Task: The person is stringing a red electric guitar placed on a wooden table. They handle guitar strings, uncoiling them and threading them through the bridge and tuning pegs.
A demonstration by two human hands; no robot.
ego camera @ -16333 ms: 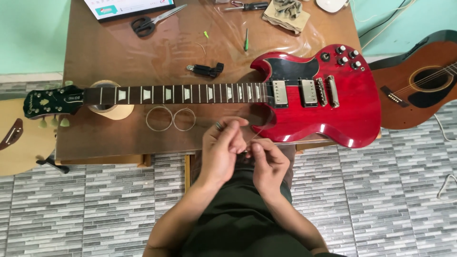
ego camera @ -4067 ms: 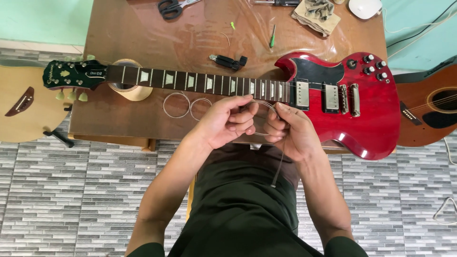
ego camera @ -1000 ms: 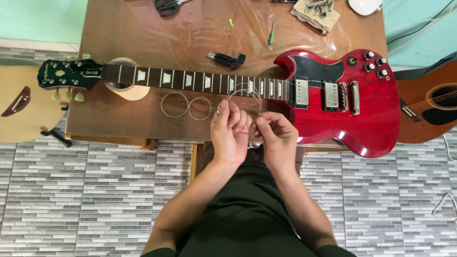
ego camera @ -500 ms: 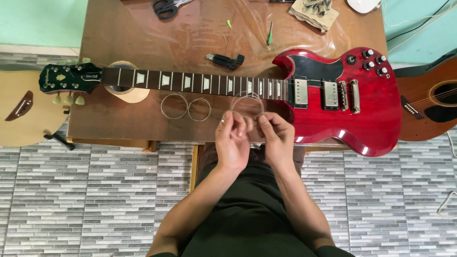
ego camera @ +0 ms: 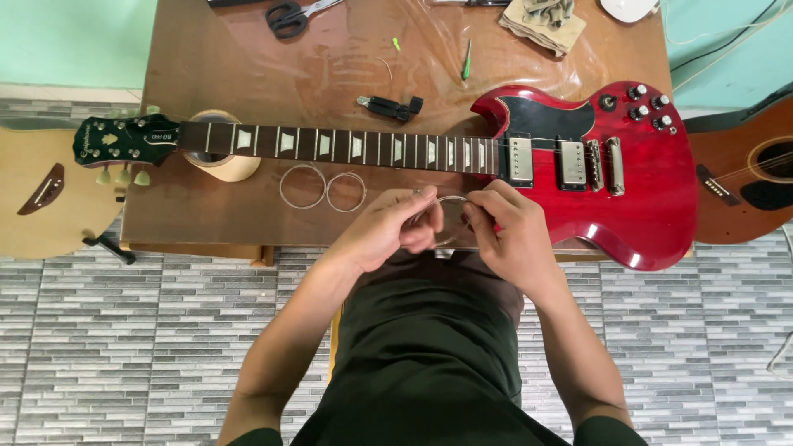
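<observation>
A red electric guitar [ego camera: 595, 190] lies flat across the brown table [ego camera: 239, 58], its dark neck [ego camera: 330, 144] running left to a black headstock [ego camera: 116, 140]. Both my hands sit at the table's near edge, just below the neck. My left hand [ego camera: 388, 231] and my right hand [ego camera: 508, 235] pinch a thin coiled guitar string [ego camera: 450, 216] between their fingertips. Two more coiled strings [ego camera: 322, 187] lie on the table to the left of my hands.
A roll of tape [ego camera: 223, 165] props up the neck. A black string winder [ego camera: 388, 106], scissors [ego camera: 289, 15], a green tool [ego camera: 467, 62] and a cloth [ego camera: 541, 21] lie further back. Acoustic guitars stand at the left [ego camera: 41, 198] and right [ego camera: 743, 173] on the tiled floor.
My hands have stayed at the table edge, shifting slightly while working the coiled string between the fingers. The guitar and the two loose coils have not moved.
</observation>
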